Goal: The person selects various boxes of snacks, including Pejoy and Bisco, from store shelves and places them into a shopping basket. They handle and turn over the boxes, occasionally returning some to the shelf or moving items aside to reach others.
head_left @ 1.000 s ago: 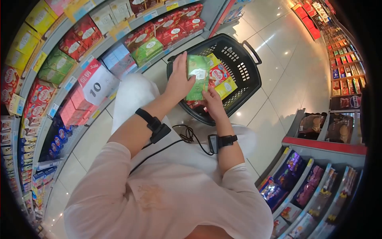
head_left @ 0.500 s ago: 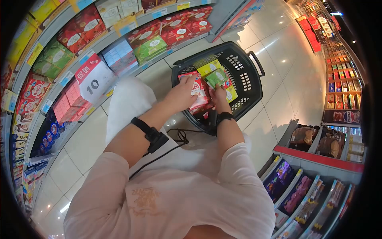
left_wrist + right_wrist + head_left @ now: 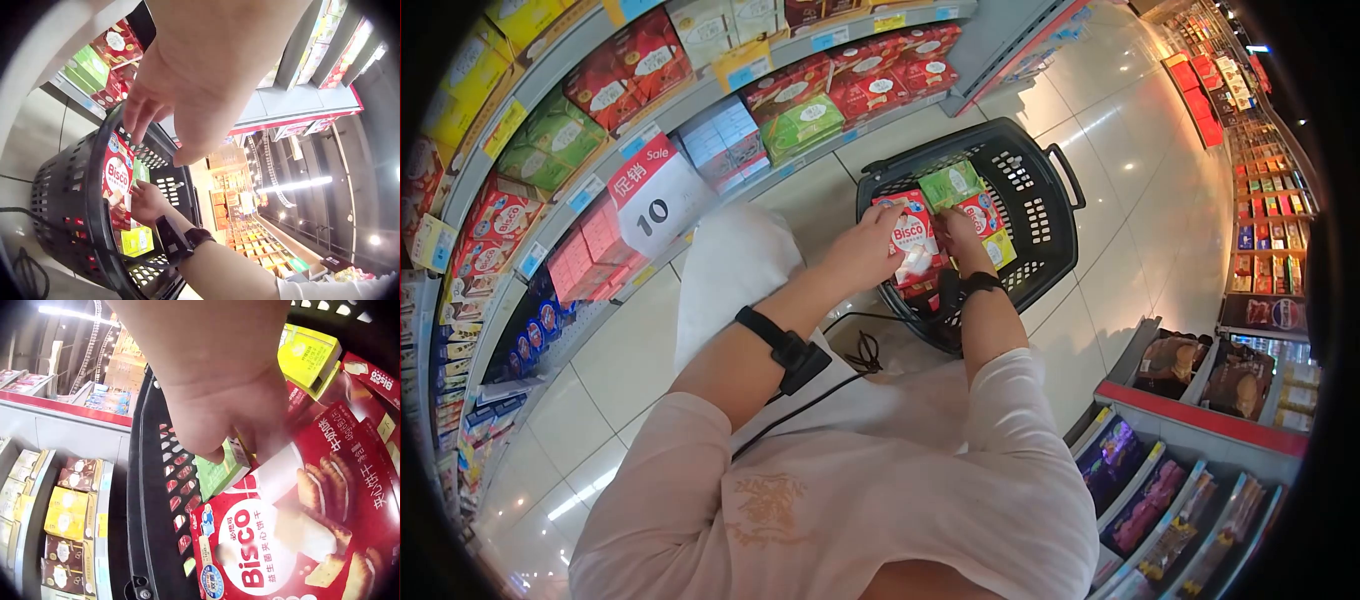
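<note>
A black basket (image 3: pixel 1055 240) holds boxes, among them a red Bisco box (image 3: pixel 912 232), a green box (image 3: pixel 950 184) and a yellow box (image 3: pixel 999 249). My left hand (image 3: pixel 865 250) is over the Bisco box's left side in the head view; the left wrist view shows its fingers (image 3: pixel 142 112) spread loosely above the box's end, around nothing. Beside the Bisco box, my right hand (image 3: pixel 963 240) reaches into the basket. Its thumb and finger pinch the corner of the green box (image 3: pixel 219 474) in the right wrist view, partly hiding it.
Shelves of boxed snacks curve along the left, with a sale sign (image 3: pixel 652 205) on their edge. A lower rack (image 3: pixel 1200 420) of packets stands at the right. Tiled floor (image 3: pixel 1100 180) surrounds the basket, and a black cable (image 3: pixel 865 352) hangs near the knees.
The green box, first held up by both hands, is down in the basket and has shifted toward its far left part. The left hand is now over the Bisco box.
</note>
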Available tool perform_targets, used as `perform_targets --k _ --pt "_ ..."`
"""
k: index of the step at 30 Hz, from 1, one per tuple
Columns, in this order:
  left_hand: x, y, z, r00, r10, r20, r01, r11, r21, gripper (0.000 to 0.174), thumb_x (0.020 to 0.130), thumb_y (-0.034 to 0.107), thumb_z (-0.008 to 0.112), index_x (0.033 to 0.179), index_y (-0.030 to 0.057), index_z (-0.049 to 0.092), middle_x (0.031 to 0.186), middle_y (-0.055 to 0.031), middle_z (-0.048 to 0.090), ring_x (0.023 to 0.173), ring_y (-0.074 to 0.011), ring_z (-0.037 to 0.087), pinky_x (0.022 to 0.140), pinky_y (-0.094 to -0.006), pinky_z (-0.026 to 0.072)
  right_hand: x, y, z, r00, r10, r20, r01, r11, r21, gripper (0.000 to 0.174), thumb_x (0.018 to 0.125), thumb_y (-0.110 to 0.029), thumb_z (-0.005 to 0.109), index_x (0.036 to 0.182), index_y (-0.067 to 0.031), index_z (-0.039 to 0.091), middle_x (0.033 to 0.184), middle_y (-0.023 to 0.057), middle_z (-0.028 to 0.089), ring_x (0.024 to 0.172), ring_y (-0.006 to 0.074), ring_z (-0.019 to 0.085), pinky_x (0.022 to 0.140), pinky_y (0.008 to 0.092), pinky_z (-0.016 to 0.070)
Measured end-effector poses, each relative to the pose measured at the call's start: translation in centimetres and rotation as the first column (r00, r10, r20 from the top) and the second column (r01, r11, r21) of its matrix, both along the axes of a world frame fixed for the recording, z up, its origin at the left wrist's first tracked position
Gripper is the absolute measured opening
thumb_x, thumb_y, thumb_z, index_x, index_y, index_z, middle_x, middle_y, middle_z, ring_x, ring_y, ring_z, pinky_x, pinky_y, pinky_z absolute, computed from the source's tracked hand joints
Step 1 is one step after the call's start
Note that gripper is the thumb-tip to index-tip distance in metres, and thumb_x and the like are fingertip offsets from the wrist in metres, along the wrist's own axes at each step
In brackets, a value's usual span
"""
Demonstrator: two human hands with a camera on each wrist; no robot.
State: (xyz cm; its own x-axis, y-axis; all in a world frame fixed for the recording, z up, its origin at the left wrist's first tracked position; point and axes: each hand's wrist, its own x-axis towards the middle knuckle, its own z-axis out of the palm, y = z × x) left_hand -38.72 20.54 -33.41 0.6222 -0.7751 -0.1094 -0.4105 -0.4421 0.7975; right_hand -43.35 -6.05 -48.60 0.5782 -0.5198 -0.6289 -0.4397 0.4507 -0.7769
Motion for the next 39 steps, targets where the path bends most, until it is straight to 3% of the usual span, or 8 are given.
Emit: perform_targets --k 7,8,17,20,23,29,35,39 --pt "0.1 -0.7 -2.8 0.99 -0.118 0.081 0.119 0.993 -0.004 0.06 0.079 0.021 0.067 0.132 0.0036 0.045 0.122 -0.0219 0.052 0.108 -0.04 0.055 0.093 -0.0435 0.0461 -2.2 -2.2 -2.2 0.983 0.16 0.092 -0.113 0.915 -0.387 0.038 0.089 -0.02 0.059 0.125 -0.0064 0.056 0.102 0.0049 0.063 0.085 0.014 0.062 0.068 0.0264 0.0495" --pt "0.5 -1.5 -5.1 0.975 -0.196 0.1 0.21 0.966 -0.15 0.058 0.077 0.02 0.067 0.13 0.0044 0.048 0.118 -0.0237 0.054 0.11 -0.0397 0.054 0.095 -0.0441 0.0451 -3.1 2.5 6.7 0.971 0.235 0.052 -0.21 0.934 -0.289 0.037 0.089 -0.024 0.06 0.122 -0.0061 0.059 0.098 0.0039 0.064 0.082 0.0126 0.062 0.068 0.0268 0.0502" --pt "3.5 4.5 6.1 0.942 0.231 0.245 -0.197 0.968 -0.156 0.026 0.083 0.022 0.062 0.104 0.0059 0.066 0.097 -0.0152 0.067 0.091 -0.0288 0.066 0.08 -0.038 0.0519 -5.7 16.6 15.5 0.723 0.499 0.478 -0.44 0.866 -0.237 0.015 0.094 -0.009 0.056 0.106 -0.0008 0.061 0.092 0.0057 0.066 0.083 0.0118 0.063 0.077 0.0239 0.0503" --pt "7.5 10.8 8.2 0.801 0.558 0.217 -0.483 0.816 -0.317 0.025 0.086 0.02 0.062 0.105 0.0054 0.066 0.095 -0.0141 0.069 0.084 -0.0256 0.067 0.074 -0.0339 0.0526 -6.6 19.1 18.3 0.651 0.561 0.511 -0.466 0.827 -0.315 0.014 0.092 -0.008 0.059 0.103 -0.0001 0.062 0.091 0.0052 0.066 0.084 0.0115 0.063 0.077 0.0238 0.0497" --pt "13.2 18.5 8.5 0.479 0.646 0.594 -0.598 0.736 -0.317 0.025 0.085 0.02 0.063 0.104 0.0039 0.067 0.098 -0.0167 0.068 0.089 -0.029 0.066 0.078 -0.0368 0.0513 -7.2 20.2 20.6 0.559 0.669 0.49 -0.483 0.743 -0.463 0.013 0.09 -0.008 0.062 0.098 0.0011 0.064 0.088 0.0053 0.067 0.082 0.0111 0.063 0.075 0.0244 0.0496" --pt "21.6 30.7 10.9 0.195 0.361 0.912 -0.67 0.728 -0.145 0.036 0.082 0.015 0.061 0.115 0.0023 0.06 0.115 -0.0205 0.057 0.108 -0.0378 0.053 0.091 -0.0459 0.0447 -8.3 21.8 23.9 0.424 0.792 0.439 -0.506 0.609 -0.61 0.013 0.087 -0.012 0.064 0.093 -0.0006 0.065 0.086 0.0105 0.066 0.077 0.0187 0.065 0.07 0.029 0.0503" --pt "23.7 32.2 11.7 0.411 0.195 0.891 -0.801 0.544 0.25 0.048 0.079 0.019 0.062 0.123 0.0042 0.051 0.113 -0.0184 0.057 0.106 -0.0374 0.056 0.089 -0.046 0.0477 -8.4 21.9 23.9 0.362 0.841 0.402 -0.426 0.533 -0.731 0.012 0.086 -0.013 0.065 0.092 -0.0022 0.066 0.083 0.0115 0.065 0.074 0.0241 0.064 0.066 0.0327 0.0493" --pt "23.0 31.4 11.3 0.348 0.202 0.915 -0.816 0.546 0.19 0.048 0.078 0.02 0.062 0.123 0.0052 0.052 0.11 -0.0172 0.057 0.103 -0.036 0.058 0.086 -0.0475 0.0478 -8.4 21.8 23.7 0.366 0.843 0.393 -0.375 0.52 -0.767 0.012 0.086 -0.013 0.064 0.091 -0.0025 0.065 0.083 0.0113 0.065 0.074 0.0246 0.064 0.066 0.0336 0.0492"
